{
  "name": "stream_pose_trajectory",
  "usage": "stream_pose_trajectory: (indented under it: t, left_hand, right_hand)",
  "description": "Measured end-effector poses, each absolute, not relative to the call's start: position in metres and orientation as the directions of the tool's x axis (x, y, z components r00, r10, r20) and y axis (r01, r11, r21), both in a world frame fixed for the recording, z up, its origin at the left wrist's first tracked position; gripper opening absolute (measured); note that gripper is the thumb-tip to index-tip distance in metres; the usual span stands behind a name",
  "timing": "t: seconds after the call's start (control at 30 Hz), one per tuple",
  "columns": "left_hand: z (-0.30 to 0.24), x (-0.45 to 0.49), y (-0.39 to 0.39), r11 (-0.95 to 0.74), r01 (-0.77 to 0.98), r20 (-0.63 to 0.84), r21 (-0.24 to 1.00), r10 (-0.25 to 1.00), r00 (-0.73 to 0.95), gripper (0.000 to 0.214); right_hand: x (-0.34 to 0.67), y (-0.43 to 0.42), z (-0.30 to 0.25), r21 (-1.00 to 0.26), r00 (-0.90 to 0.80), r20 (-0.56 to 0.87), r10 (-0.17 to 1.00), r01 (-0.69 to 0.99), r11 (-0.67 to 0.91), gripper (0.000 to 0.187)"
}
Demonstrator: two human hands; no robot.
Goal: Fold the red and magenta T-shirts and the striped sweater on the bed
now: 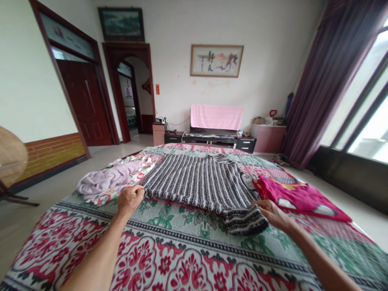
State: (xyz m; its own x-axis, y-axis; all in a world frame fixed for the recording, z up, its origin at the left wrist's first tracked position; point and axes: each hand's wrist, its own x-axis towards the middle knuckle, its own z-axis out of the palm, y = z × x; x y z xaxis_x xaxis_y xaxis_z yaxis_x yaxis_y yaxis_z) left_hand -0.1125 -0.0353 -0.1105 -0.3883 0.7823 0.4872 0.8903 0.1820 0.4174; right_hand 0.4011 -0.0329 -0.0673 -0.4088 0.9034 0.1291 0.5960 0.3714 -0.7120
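Observation:
A black-and-white striped sweater (197,180) lies spread on a bed with a red, green and white flowered cover (169,258). My left hand (131,199) is closed in a pinch on the sweater's near left corner. My right hand (273,213) rests on the near right part, fingers curled round the sweater's folded sleeve (245,220). Both forearms reach forward over the cover.
A lilac garment (104,180) on printed cloth lies left of the sweater; a magenta garment (298,196) lies to its right. Beyond the bed stand a low TV cabinet (212,139) with a pink-draped screen, dark doors on the left, and purple curtains (321,81) by windows.

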Motion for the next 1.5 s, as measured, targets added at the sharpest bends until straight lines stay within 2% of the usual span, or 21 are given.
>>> stream_pose_trajectory:
  t: [0.13, 0.37, 0.5, 0.67, 0.73, 0.87, 0.93, 1.0, 1.1, 1.27, 1.33, 1.4, 1.47, 1.5]
  left_hand:
    - [-0.111, -0.114, -0.036, 0.188, 0.912, 0.425, 0.365, 0.838, -0.343, 0.032]
    - [-0.113, -0.140, -0.040, -0.066, 0.930, 0.379, 0.362, 0.922, -0.082, 0.034]
    - [-0.116, -0.152, -0.042, -0.050, 0.905, 0.355, 0.423, 0.928, -0.115, 0.036]
    - [-0.115, -0.153, -0.043, -0.013, 0.817, 0.351, 0.576, 0.907, -0.233, 0.032]
    - [-0.113, -0.151, -0.043, 0.003, 0.802, 0.336, 0.598, 0.907, -0.254, 0.034]
    - [-0.111, -0.150, -0.044, -0.022, 0.851, 0.308, 0.525, 0.937, -0.166, 0.040]
    - [-0.113, -0.151, -0.042, -0.043, 0.873, 0.300, 0.485, 0.946, -0.121, 0.045]
    - [-0.115, -0.154, -0.039, -0.059, 0.885, 0.302, 0.461, 0.948, -0.094, 0.048]
    - [-0.117, -0.155, -0.033, -0.082, 0.908, 0.318, 0.411, 0.946, -0.058, 0.047]
    - [-0.106, -0.151, -0.026, -0.081, 0.975, 0.244, 0.207, 0.969, 0.029, 0.044]
    - [-0.096, -0.152, -0.023, -0.101, 0.983, 0.188, 0.151, 0.980, 0.072, 0.045]
    - [-0.084, -0.156, -0.017, -0.127, 0.976, 0.089, 0.178, 0.990, 0.113, 0.043]
    - [-0.073, -0.161, -0.005, -0.105, 0.954, -0.026, 0.281, 0.993, 0.117, 0.039]
    - [-0.069, -0.162, 0.002, -0.071, 0.932, -0.042, 0.356, 0.995, 0.091, 0.037]
  right_hand:
    - [0.403, -0.034, -0.066, -0.745, -0.402, 0.089, 0.911, 0.581, 0.329, 0.048]
    - [0.409, -0.031, -0.074, -0.763, -0.418, 0.063, 0.906, 0.565, 0.314, 0.039]
    - [0.405, -0.033, -0.072, -0.751, -0.475, 0.068, 0.877, 0.554, 0.358, 0.027]
    - [0.401, -0.039, -0.064, -0.756, -0.556, -0.015, 0.831, 0.550, 0.355, 0.038]
    - [0.402, -0.041, -0.062, -0.767, -0.583, -0.053, 0.811, 0.544, 0.342, 0.040]
    - [0.403, -0.045, -0.058, -0.821, -0.606, -0.104, 0.789, 0.500, 0.276, 0.052]
    - [0.404, -0.046, -0.055, -0.814, -0.596, -0.121, 0.794, 0.517, 0.264, 0.053]
    - [0.402, -0.046, -0.053, -0.756, -0.599, -0.098, 0.795, 0.565, 0.332, 0.043]
    - [0.395, -0.044, -0.055, -0.584, -0.619, -0.028, 0.785, 0.647, 0.490, 0.029]
    - [0.374, -0.053, -0.068, -0.134, -0.582, 0.072, 0.810, 0.799, 0.586, 0.040]
    - [0.370, -0.055, -0.068, -0.056, -0.610, 0.070, 0.789, 0.788, 0.614, 0.041]
    - [0.370, -0.048, -0.060, -0.091, -0.644, 0.014, 0.765, 0.761, 0.643, 0.040]
    - [0.373, -0.031, -0.047, -0.238, -0.638, -0.093, 0.764, 0.760, 0.605, 0.035]
    - [0.376, -0.020, -0.040, -0.350, -0.618, -0.163, 0.770, 0.765, 0.540, 0.032]
